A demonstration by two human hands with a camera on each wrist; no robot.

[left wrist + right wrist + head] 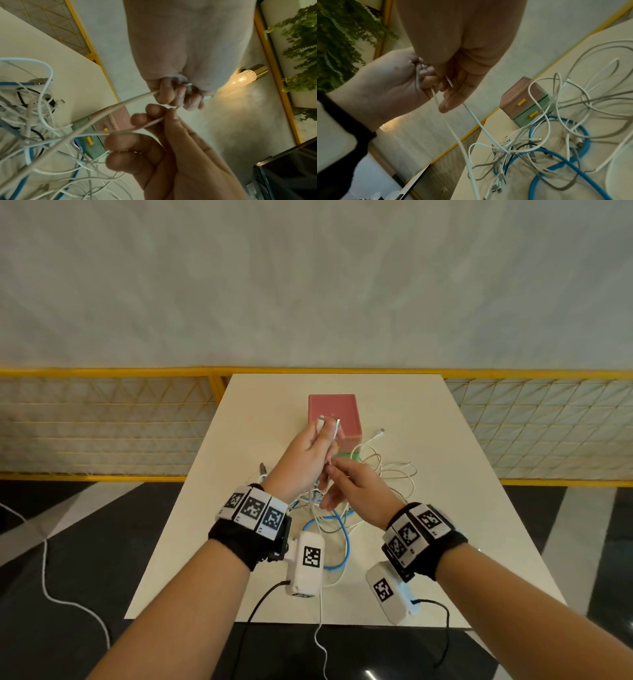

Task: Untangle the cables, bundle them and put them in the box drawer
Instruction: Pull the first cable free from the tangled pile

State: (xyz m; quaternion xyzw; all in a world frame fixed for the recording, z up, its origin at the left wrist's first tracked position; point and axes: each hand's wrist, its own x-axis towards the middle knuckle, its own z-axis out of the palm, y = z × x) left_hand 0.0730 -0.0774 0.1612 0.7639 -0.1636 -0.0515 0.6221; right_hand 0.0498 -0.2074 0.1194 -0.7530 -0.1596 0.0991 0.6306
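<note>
We hold one white cable up above the worktop, taut between both hands. The left hand is raised highest, fingers curled round the cable's plug end, which shows at its fingertips in front of the pink top of the box. The right hand sits just below and nearer us, thumb and forefinger pinching the same cable a little way down its run; the other fingers are loosely extended.

From that pinch the cable's long axis falls steeply down and towards us into the tangle, which lies on the worktop directly under and between the wrists. The right wrist view shows two white strands dropping from the hands into the knot. We judge the next pull has to go up and away, along this axis; the right hand is nearer the knot and best placed to slide down and feed the strand out.

The tangle holds several white cables, a thick blue cable and a black one; loops spread to the right. The box drawer unit, pink over green with yellow handles, stands just behind the tangle, both drawers closed. No cable is bundled yet.

Worktop: pale, matte. Beyond it a yellow-framed mesh rail, a pale wall, dark floor.
</note>
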